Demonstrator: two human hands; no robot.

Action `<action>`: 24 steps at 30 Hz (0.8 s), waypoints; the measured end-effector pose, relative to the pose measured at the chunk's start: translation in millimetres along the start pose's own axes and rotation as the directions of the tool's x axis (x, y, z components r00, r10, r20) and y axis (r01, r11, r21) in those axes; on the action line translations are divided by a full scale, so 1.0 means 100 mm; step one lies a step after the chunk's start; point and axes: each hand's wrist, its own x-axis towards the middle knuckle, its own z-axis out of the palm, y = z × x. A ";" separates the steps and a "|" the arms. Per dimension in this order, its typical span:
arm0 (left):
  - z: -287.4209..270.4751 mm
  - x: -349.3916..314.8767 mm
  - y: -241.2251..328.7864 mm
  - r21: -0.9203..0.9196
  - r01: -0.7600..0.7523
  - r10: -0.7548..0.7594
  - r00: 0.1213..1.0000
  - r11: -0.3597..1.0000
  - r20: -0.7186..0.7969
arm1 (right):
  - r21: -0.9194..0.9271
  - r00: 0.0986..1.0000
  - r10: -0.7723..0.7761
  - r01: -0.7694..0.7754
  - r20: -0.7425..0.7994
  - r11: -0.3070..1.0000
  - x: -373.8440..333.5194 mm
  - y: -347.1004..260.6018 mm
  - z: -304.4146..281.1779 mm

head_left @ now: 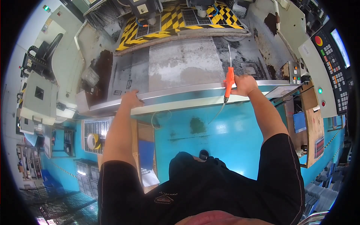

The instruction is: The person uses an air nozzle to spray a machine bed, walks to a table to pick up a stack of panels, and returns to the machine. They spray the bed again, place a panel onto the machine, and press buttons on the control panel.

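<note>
My right hand (245, 84) is closed around an orange air blow gun (229, 80) at the metal front sill (180, 91) of a large machine. The gun's thin metal nozzle points away from me over the machine bed, and a pale hose hangs from its lower end. Farther left, my left hand (131, 98) rests on the same sill, thumb apart from the fingers, with nothing seen in it. Beyond the sill lies the grey, stained machine bed (183, 62), wet or dusty in patches.
Yellow-and-black striped plates (174, 26) cover the back of the bed, below two machine heads (144, 11). A control panel (333, 67) with buttons and a lit screen stands at the right. A roll of striped tape (93, 141) sits lower left. The floor (221, 138) is turquoise.
</note>
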 end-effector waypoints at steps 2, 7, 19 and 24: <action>-0.01 -0.01 0.01 -0.025 -0.029 0.029 1.000 0.999 -0.009 | -0.023 1.000 0.018 -0.018 -0.010 1.000 0.00 0.00 0.00; -0.02 -0.03 0.02 -0.023 -0.021 0.021 1.000 1.000 -0.010 | -0.016 1.000 0.009 -0.010 -0.026 1.000 -0.01 0.01 0.02; 0.02 -0.02 -0.01 -0.059 -0.039 0.037 0.999 0.997 -0.027 | -0.030 1.000 0.006 -0.007 -0.021 1.000 0.00 0.00 0.02; 0.02 -0.03 0.00 -0.024 -0.006 0.005 1.000 1.000 -0.014 | -0.007 1.000 -0.007 0.007 -0.012 1.000 0.00 0.00 0.02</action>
